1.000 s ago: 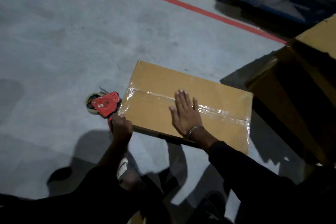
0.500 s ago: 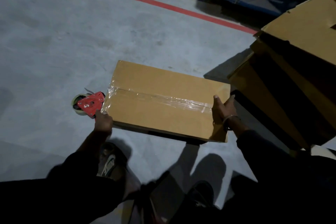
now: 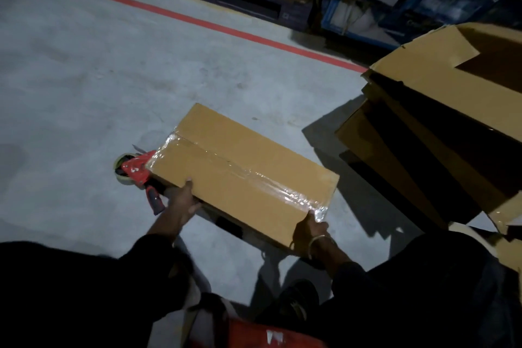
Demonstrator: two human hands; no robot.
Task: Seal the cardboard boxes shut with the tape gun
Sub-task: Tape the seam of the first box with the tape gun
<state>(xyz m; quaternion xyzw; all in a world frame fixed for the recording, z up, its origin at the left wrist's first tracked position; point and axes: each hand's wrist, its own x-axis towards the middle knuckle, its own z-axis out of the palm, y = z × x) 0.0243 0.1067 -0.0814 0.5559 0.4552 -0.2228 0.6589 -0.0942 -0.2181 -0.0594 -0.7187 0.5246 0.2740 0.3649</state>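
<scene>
A flat brown cardboard box point(image 3: 226, 167) with clear tape along its top seam is tilted up off the concrete floor. My left hand point(image 3: 183, 200) grips the box's near left edge, thumb on top. My right hand point(image 3: 309, 230) grips its near right corner by the tape end. The red tape gun point(image 3: 138, 171) lies on the floor at the box's left end, its handle point(image 3: 154, 202) beside my left hand, which is no longer on it.
A stack of larger cardboard boxes point(image 3: 440, 110) with open flaps stands close on the right. A red floor line point(image 3: 197, 21) runs across the back, with dark pallets point(image 3: 248, 5) and blue wrapped goods point(image 3: 395, 0) behind it. Something red point(image 3: 271, 336) lies near my feet.
My left hand let go of the tape gun and took the box's near left edge. My right hand went from flat on the top to the right end, then the near right corner. The box tilted.
</scene>
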